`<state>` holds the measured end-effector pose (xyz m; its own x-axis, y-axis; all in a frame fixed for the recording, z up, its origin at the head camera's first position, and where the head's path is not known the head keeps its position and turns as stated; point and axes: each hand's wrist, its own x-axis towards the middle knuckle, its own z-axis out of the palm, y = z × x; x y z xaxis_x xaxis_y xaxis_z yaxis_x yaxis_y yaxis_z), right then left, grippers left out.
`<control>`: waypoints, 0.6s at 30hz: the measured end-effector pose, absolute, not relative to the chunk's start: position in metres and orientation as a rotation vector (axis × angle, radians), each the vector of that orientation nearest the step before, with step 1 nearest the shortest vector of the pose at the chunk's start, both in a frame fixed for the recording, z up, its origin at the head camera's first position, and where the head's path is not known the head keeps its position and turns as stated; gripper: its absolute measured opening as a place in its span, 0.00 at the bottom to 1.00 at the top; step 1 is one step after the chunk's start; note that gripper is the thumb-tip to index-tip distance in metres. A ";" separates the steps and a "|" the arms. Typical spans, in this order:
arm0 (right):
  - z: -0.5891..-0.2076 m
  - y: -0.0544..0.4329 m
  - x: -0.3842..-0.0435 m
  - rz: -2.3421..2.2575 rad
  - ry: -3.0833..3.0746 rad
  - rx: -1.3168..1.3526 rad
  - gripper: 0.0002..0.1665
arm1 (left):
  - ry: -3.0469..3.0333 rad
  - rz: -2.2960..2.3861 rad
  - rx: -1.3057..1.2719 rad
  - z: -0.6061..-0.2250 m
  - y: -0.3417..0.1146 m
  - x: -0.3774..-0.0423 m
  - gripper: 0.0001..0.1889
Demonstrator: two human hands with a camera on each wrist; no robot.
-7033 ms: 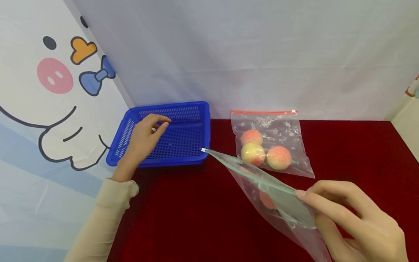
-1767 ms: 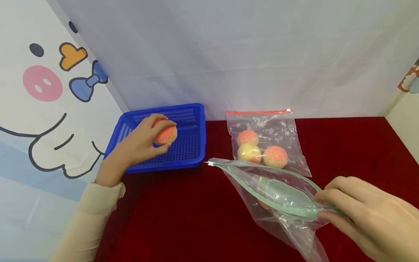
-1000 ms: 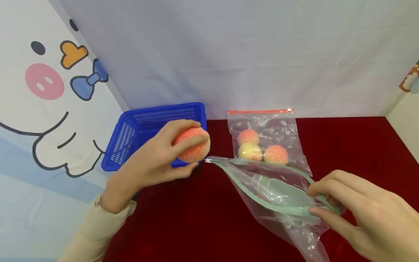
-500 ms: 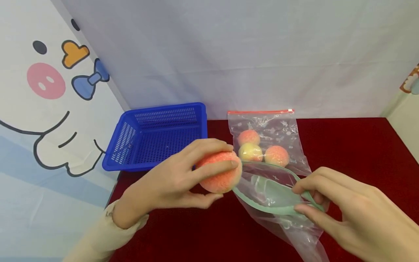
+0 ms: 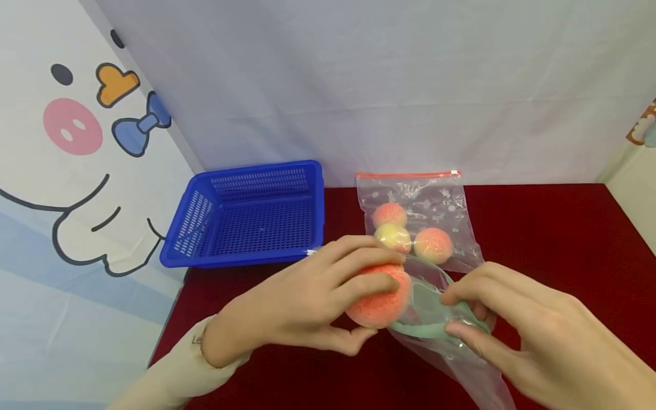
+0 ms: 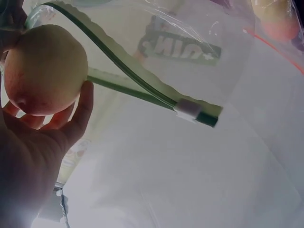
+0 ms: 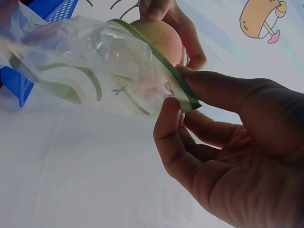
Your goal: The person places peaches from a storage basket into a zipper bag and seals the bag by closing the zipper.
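Observation:
My left hand (image 5: 312,296) grips a pink peach (image 5: 380,297) at the mouth of a clear zip bag with a green edge (image 5: 422,329). In the left wrist view the peach (image 6: 45,71) shows its pale side, beside the parted green zip and its white slider (image 6: 188,109). The far corner of the bag pokes out behind my left hand in the head view. My right hand (image 5: 533,336) pinches the bag's near rim between thumb and fingers. From the right wrist, the peach (image 7: 164,40) appears at the opening, partly behind the film. The bag's lower contents are hidden.
A blue plastic basket (image 5: 318,216) stands at the back left, with nothing seen inside. Right of it lies a red-zipped clear bag (image 5: 410,175) holding three peaches (image 5: 433,245). Dark red cloth (image 5: 553,228) covers the table; a pale curtain (image 5: 410,85) hangs behind.
My left hand has taken the peach out of the blue basket and carried it right, to the green-edged bag's mouth. My right hand has spread that mouth and shifted slightly left.

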<state>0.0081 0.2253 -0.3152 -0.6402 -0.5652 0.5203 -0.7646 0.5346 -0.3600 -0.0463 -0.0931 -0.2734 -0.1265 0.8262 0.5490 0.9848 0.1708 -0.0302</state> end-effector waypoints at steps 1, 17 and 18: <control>-0.324 0.230 0.006 0.823 -2.424 1.120 0.24 | -1.997 -0.439 -1.694 -0.274 -0.091 -0.046 0.31; -0.304 0.218 0.021 0.845 -2.539 1.083 0.26 | -2.056 -0.177 -1.530 -0.282 -0.084 -0.041 0.26; -0.308 0.221 0.020 0.847 -2.560 1.083 0.30 | -2.057 -0.168 -1.528 -0.282 -0.084 -0.041 0.26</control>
